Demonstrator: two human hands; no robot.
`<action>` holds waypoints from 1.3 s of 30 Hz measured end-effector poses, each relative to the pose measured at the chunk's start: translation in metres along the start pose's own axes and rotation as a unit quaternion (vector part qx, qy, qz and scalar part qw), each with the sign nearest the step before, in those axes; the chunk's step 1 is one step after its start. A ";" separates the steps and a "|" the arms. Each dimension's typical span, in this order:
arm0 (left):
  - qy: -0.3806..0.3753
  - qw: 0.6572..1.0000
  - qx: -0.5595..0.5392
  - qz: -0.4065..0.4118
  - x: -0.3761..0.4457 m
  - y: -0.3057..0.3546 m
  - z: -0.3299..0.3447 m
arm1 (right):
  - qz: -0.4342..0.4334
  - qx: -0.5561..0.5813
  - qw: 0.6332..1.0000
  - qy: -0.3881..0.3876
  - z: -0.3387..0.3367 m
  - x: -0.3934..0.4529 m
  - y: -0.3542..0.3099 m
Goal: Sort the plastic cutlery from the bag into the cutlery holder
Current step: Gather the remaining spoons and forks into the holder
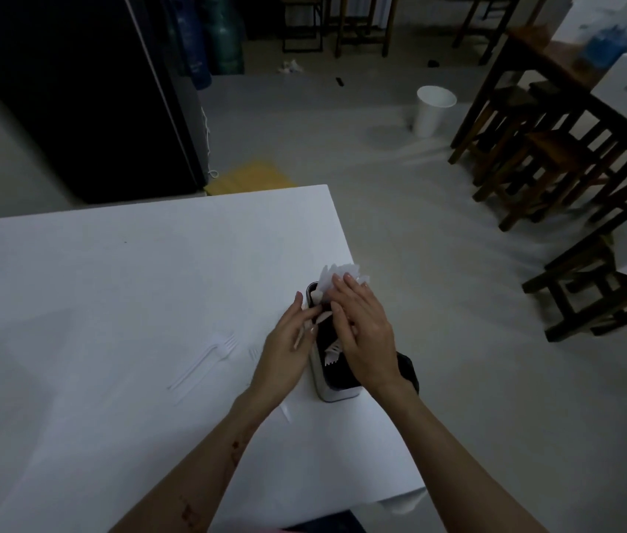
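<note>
Both hands, left hand (285,350) and right hand (365,332), over cutlery holder (336,392); 2 forks (208,359) on table (111,302).

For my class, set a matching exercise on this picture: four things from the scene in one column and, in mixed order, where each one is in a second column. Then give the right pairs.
Column one
1. two loose forks
2. cutlery holder
3. white bin
4. left hand

Column two
A. on the floor beyond the table
B. at the holder's left side, pinching a white piece
C. flat on the table, left of both hands
D. near the table's right edge, under the right hand

Pairs: 1-C, 2-D, 3-A, 4-B
</note>
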State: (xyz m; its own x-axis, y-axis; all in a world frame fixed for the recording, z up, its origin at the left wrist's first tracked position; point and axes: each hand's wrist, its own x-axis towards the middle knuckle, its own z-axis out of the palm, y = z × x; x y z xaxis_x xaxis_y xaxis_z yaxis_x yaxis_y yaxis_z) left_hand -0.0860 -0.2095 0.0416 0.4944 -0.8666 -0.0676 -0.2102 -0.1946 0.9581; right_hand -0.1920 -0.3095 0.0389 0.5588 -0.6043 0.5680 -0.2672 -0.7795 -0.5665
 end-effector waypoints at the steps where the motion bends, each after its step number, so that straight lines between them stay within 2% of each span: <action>1: 0.006 1.000 0.007 -0.002 -0.003 -0.003 -0.005 | 0.001 0.007 1.000 0.011 0.001 0.001 -0.009; 3: 0.032 0.999 0.033 -0.011 -0.009 -0.011 -0.018 | 0.021 0.030 0.999 0.031 0.004 0.003 -0.031; 6: 0.125 0.991 0.032 -0.044 -0.023 -0.027 -0.042 | 0.051 0.062 0.996 0.034 0.020 -0.006 -0.057; 8: 0.178 0.980 0.034 -0.075 -0.035 -0.038 -0.061 | 0.055 0.062 0.996 -0.035 0.041 -0.024 -0.067; 10: 0.192 0.974 0.051 -0.105 -0.048 -0.050 -0.080 | 0.092 0.006 0.983 -0.159 0.066 -0.047 -0.070; 12: 0.184 0.973 0.069 -0.124 -0.059 -0.060 -0.098 | 0.205 -0.072 0.941 -0.258 0.090 -0.070 -0.068; 14: 0.163 0.975 0.085 -0.128 -0.069 -0.070 -0.112 | 0.331 -0.135 0.886 -0.296 0.105 -0.085 -0.066; 15: 0.148 0.977 0.086 -0.131 -0.073 -0.074 -0.118 | 0.370 -0.145 0.870 -0.292 0.109 -0.089 -0.066; 22: 0.040 0.984 0.062 -0.161 -0.084 -0.090 -0.142 | 0.517 -0.065 0.832 -0.189 0.128 -0.093 -0.061; 25: 0.016 0.982 0.037 -0.187 -0.080 -0.091 -0.141 | 0.527 -0.028 0.840 -0.127 0.124 -0.096 -0.068; 28: 0.007 0.973 -0.002 -0.233 -0.066 -0.089 -0.129 | 0.479 0.071 0.872 -0.077 0.113 -0.098 -0.083; 30: -0.014 0.952 -0.090 -0.292 -0.052 -0.083 -0.118 | 0.445 0.164 0.868 -0.148 0.107 -0.098 -0.092; 32: -0.021 0.919 -0.207 -0.336 -0.040 -0.075 -0.109 | 0.441 0.194 0.851 -0.210 0.105 -0.098 -0.093; 34: 0.022 0.897 -0.262 -0.355 -0.033 -0.069 -0.104 | 0.448 0.117 0.871 -0.166 0.108 -0.101 -0.085; 36: 0.063 0.895 -0.257 -0.360 -0.031 -0.070 -0.104 | 0.462 -0.016 0.875 -0.141 0.110 -0.103 -0.073; 39: 0.057 0.890 -0.254 -0.374 -0.038 -0.077 -0.106 | 0.431 -0.107 0.866 -0.228 0.115 -0.106 -0.063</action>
State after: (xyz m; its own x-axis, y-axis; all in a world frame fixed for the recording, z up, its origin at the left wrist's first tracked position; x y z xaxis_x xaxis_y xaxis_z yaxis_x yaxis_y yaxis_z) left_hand 0.0005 -0.1130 -0.0003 0.4246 -0.5234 -0.7387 0.6076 -0.4401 0.6611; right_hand -0.1440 -0.1780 -0.0543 0.3177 -0.8875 -0.3337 -0.8521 -0.1129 -0.5111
